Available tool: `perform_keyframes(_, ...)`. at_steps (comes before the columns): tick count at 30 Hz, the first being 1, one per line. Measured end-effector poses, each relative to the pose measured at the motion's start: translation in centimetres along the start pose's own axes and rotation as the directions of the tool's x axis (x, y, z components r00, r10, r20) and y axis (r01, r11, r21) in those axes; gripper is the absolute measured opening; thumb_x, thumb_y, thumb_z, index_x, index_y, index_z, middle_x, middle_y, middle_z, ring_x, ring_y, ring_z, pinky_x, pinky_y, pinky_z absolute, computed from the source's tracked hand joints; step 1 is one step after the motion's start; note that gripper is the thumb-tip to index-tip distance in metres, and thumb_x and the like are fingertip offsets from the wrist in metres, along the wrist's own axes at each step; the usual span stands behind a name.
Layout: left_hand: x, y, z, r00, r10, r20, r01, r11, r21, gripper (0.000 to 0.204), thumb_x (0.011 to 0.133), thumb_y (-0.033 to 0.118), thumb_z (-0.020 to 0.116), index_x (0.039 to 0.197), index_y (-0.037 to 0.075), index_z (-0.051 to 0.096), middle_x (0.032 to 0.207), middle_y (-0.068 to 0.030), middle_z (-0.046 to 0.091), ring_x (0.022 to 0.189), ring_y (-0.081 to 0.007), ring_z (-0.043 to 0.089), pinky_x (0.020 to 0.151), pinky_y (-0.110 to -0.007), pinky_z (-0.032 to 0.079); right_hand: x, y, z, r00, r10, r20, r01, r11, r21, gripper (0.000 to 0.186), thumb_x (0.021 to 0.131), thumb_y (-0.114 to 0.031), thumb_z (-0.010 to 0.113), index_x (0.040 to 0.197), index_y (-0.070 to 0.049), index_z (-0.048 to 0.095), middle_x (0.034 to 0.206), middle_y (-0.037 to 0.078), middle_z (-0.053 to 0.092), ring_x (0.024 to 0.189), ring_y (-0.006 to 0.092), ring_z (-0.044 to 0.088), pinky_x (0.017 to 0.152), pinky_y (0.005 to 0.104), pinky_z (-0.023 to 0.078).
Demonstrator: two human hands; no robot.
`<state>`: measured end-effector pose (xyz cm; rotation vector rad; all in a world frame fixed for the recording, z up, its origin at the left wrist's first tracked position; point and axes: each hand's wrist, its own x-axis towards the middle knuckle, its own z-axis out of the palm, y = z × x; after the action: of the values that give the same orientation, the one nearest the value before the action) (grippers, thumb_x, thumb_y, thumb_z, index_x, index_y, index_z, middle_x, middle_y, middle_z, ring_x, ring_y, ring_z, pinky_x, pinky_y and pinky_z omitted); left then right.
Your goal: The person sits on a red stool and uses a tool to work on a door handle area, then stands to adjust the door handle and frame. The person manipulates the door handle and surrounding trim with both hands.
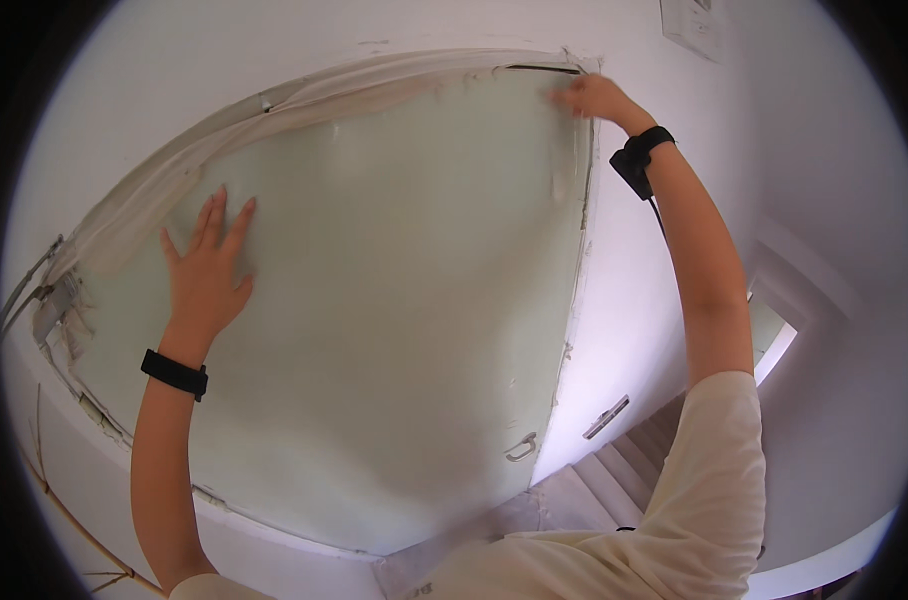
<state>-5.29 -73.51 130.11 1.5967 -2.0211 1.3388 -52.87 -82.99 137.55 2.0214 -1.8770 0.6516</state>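
Note:
A large pale green door-like panel [404, 300] fills the middle of the view. My left hand [204, 265] lies against its left part, fingers spread and nothing in them. Along the top edge runs a bunched strip of thin, whitish plastic film [314, 105], loose and wrinkled. My right hand [599, 102] is raised to the panel's upper right corner, its fingers bent towards the surface. Motion smears those fingertips, so whether they grip anything cannot be told. Just below them, a faint translucent streak [560, 178] runs down the panel. Black bands circle both wrists.
A small metal handle [521, 447] is fixed low on the panel's right side. Metal hinge-like hardware [56, 308] sits at its left edge. Steps [614, 485] go down at the lower right, beside a white wall [639, 300]. A bamboo-like pole [79, 525] stands lower left.

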Motion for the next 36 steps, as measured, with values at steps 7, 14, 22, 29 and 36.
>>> perform_keyframes(7, -0.2, 0.3, -0.1, 0.999, -0.009, -0.05, 0.01, 1.0, 0.011, 0.086, 0.062, 0.016, 0.066, 0.134, 0.03, 0.021, 0.142, -0.0016, 0.016, 0.129, -0.0175, 0.021, 0.096, -0.061, 0.018, 4.1, 2.2, -0.3, 0.901, 0.41, 0.142, -0.104, -0.112, 0.988, 0.029, 0.082, -0.038, 0.054, 0.08, -0.009, 0.052, 0.063, 0.0, 0.053, 0.048, 0.0074, 0.04, 0.046, 0.021, 0.032)
perform_keyframes(14, -0.3, -0.2, 0.0, 0.996, -0.014, -0.086, 0.012, 1.0, -0.015, 0.085, 0.062, 0.016, 0.066, 0.133, 0.033, 0.023, 0.142, 0.0011, 0.018, 0.128, -0.0167, 0.022, 0.097, -0.061, 0.019, 6.6, 0.7, 1.6, 0.904, 0.42, 0.083, 0.092, -0.381, 0.92, 0.023, 0.087, -0.03, 0.05, 0.08, -0.008, 0.049, 0.064, 0.001, 0.052, 0.051, 0.0099, 0.041, 0.047, 0.023, 0.033)
perform_keyframes(22, 0.1, -0.3, 0.3, 0.997, 0.007, -0.071, -0.01, 0.999, -0.037, 0.083, 0.063, 0.018, 0.065, 0.133, 0.034, 0.023, 0.142, 0.0022, 0.018, 0.128, -0.0161, 0.022, 0.098, -0.06, 0.019, 7.1, -2.4, 3.0, 0.554, 0.671, -0.494, 0.332, 0.366, 0.869, 0.026, 0.082, -0.025, 0.051, 0.078, 0.0, 0.055, 0.069, 0.011, 0.058, 0.063, 0.0231, 0.052, 0.058, 0.0372, 0.041)
perform_keyframes(29, -0.4, -0.9, 0.6, 0.997, -0.038, -0.074, 0.037, 0.999, -0.018, 0.083, 0.063, 0.018, 0.064, 0.133, 0.034, 0.023, 0.142, 0.0033, 0.017, 0.128, -0.0158, 0.022, 0.098, -0.059, 0.018, 5.0, -11.1, 4.5, 0.766, 0.309, -0.564, 0.296, 0.608, 0.736, 0.034, 0.077, -0.032, 0.057, 0.069, 0.001, 0.06, 0.059, 0.011, 0.057, 0.062, 0.0192, 0.055, 0.061, 0.033, 0.043)
perform_keyframes(36, -0.3, 0.0, 0.6, 0.997, -0.048, -0.066, 0.044, 0.997, -0.068, 0.083, 0.062, 0.017, 0.065, 0.133, 0.035, 0.023, 0.142, 0.0035, 0.017, 0.128, -0.0159, 0.022, 0.098, -0.06, 0.019, 5.7, -3.9, 3.3, 0.685, 0.704, -0.19, 0.244, 0.024, 0.969, 0.042, 0.08, -0.042, 0.053, 0.076, 0.0, 0.056, 0.059, 0.007, 0.056, 0.055, 0.0187, 0.05, 0.052, 0.0303, 0.041)
